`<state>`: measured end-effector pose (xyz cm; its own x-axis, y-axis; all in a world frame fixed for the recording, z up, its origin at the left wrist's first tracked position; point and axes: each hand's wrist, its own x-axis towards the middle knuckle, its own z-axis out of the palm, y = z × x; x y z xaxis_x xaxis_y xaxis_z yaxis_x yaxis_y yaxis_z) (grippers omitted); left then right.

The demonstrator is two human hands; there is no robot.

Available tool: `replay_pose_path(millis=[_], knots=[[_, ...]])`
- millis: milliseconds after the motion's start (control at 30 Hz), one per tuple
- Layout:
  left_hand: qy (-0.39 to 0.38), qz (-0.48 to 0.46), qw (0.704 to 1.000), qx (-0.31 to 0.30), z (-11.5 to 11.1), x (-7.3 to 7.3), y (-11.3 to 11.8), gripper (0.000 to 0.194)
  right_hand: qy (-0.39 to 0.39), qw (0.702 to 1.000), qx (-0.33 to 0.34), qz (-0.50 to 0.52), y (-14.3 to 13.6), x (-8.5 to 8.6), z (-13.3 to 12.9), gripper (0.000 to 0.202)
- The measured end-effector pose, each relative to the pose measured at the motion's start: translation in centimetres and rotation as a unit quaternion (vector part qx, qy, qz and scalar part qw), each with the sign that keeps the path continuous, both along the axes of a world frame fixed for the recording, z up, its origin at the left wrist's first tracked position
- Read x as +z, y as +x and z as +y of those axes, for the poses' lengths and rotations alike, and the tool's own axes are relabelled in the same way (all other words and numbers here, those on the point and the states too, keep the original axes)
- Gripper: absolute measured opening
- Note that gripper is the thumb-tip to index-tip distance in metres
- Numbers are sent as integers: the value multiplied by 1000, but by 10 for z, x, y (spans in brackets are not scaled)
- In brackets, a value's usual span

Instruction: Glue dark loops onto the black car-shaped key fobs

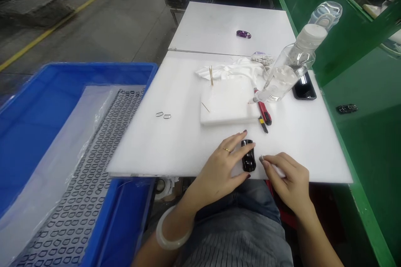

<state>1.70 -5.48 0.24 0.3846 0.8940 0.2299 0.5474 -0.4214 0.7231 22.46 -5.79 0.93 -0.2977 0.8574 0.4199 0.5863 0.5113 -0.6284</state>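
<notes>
A small glossy black car-shaped piece [249,159] lies on the white table near its front edge. My left hand [221,167] steadies it there, a finger across its upper part and the thumb at its lower end. To the right, my right hand [286,175] is closed in a pinch on a small white wad, perhaps cloth, with a darkened tip [262,158]. That tip is just apart from the black piece. Most of the wad is hidden by my fingers.
Beyond my hands are a white block [230,102] with thin sticks, a red cutter [265,110], white cloth [232,70], a clear bottle [286,69] and a phone [304,86]. Two thin black rings [167,116] lie left. A blue bin [103,66] holds sheets of similar rings.
</notes>
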Motion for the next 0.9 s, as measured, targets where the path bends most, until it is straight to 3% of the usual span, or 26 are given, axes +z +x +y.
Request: replay_pose_path(millis=[67,133,300,433,567,667,767,900], knots=[[-7,17,1000,-4,2,1,2,67,80,997,-2,-10,-1,-6,-5,20],[6,17,999,40,1,-1,8,60,112,993,9,-33,-5,-12,-10,23],[68,44,985,154,-5,-10,23,57,98,994,-42,-40,-15,-14,-14,17],[92,47,981,162,-7,-12,20,61,11,997,-63,-43,-5,5,-4,15],[79,17,982,169,-7,-12,19,37,29,977,-209,-17,25,21,14,11],[83,11,976,202,-7,-12,24,28,77,956,-271,-87,44,24,26,20],[78,13,975,209,-7,-13,26,26,96,958,-235,-136,43,21,25,21],[91,8,977,193,-8,-15,23,19,21,991,-102,-88,3,12,8,26]])
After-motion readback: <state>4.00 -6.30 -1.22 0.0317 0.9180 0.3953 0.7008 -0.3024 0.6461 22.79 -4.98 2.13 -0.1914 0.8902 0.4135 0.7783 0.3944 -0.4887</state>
